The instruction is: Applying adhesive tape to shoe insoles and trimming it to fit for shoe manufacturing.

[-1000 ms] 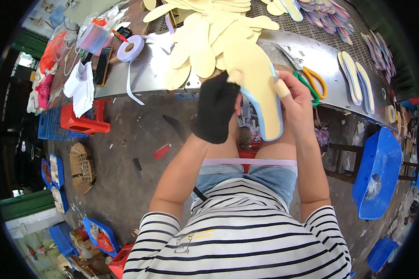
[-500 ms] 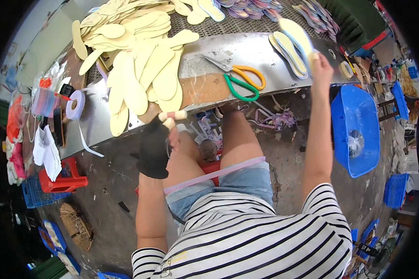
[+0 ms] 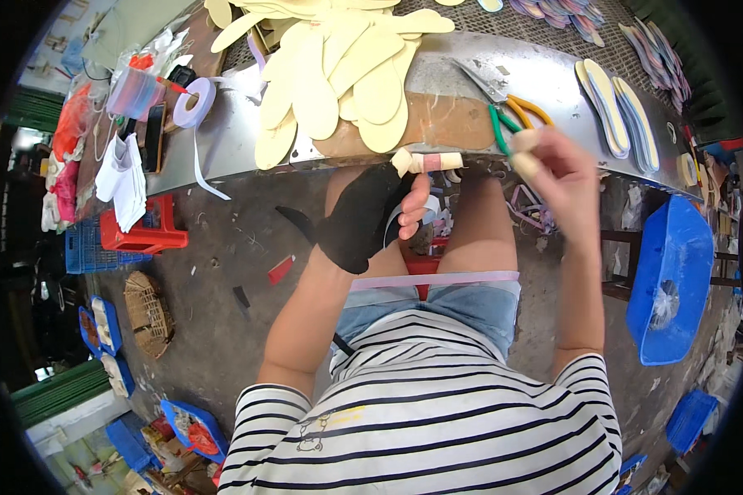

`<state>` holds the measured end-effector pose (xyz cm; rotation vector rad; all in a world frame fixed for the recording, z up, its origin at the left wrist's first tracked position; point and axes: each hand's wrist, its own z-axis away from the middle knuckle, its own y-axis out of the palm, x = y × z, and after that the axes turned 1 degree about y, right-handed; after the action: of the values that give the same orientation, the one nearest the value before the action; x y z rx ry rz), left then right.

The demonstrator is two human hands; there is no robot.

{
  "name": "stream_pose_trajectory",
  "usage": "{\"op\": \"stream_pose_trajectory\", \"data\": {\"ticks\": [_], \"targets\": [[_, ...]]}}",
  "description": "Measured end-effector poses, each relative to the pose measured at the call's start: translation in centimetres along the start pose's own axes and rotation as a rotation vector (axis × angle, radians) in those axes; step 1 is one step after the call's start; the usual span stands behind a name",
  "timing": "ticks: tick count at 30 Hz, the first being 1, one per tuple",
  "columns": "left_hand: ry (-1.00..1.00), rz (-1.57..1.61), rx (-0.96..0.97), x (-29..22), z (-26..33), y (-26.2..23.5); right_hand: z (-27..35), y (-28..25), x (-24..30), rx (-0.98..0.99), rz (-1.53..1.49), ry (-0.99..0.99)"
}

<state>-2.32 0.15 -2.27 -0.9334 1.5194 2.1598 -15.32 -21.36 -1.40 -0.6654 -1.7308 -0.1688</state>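
My left hand (image 3: 371, 210), in a black fingerless glove with beige wraps on thumb and finger, curls around a pale ribbon strip (image 3: 429, 213) above my lap. My right hand (image 3: 557, 169), somewhat blurred, hovers at the table's front edge with nothing visible in it; its thumb and forefinger are bent and apart. Just beyond it lie scissors (image 3: 504, 103) with one green and one orange handle, partly hidden by that hand. Two edged insoles (image 3: 603, 107) rest side by side at the table's right. Plain yellow insoles (image 3: 314, 91) are heaped left of the scissors.
A lilac tape roll (image 3: 194, 103) trails its end over the table edge (image 3: 239, 161) on the left. Multicoloured insoles (image 3: 652, 58) lie at the far right. A blue tub (image 3: 673, 280) stands right of my knees, a red stool (image 3: 144, 231) to the left.
My right hand has put an edged insole down beside the other on the right and come back left toward the scissors. My left hand appears nearer the middle; the whole view has shifted.
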Motion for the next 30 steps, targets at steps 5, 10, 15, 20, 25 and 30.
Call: {"op": "stream_pose_trajectory", "data": {"ticks": [5, 10, 15, 20, 25, 30], "targets": [[-0.004, -0.034, -0.141, -0.2, 0.5, 0.9, 0.0, 4.9, 0.8, 0.143, -0.183, 0.163], [-0.015, -0.059, -0.125, -0.4, 1.4, 0.4, 0.4, 7.3, 0.3, 0.069, -0.267, 0.171], [0.091, 0.070, -0.010, -1.3, 2.9, -2.3, 0.2, 6.1, -0.7, 0.011, -0.350, 0.146], [0.133, 0.162, 0.028, -0.9, 2.8, -2.2, 1.6, 6.6, -0.3, 0.149, 0.121, 0.347], [0.172, 0.175, -0.005, -0.6, 2.5, -2.7, 1.7, 5.9, -0.6, -0.025, 0.476, 0.024], [0.180, 0.168, -0.035, -0.6, 2.0, -2.7, 1.8, 5.0, -0.5, 0.008, 0.617, 0.134]]}}
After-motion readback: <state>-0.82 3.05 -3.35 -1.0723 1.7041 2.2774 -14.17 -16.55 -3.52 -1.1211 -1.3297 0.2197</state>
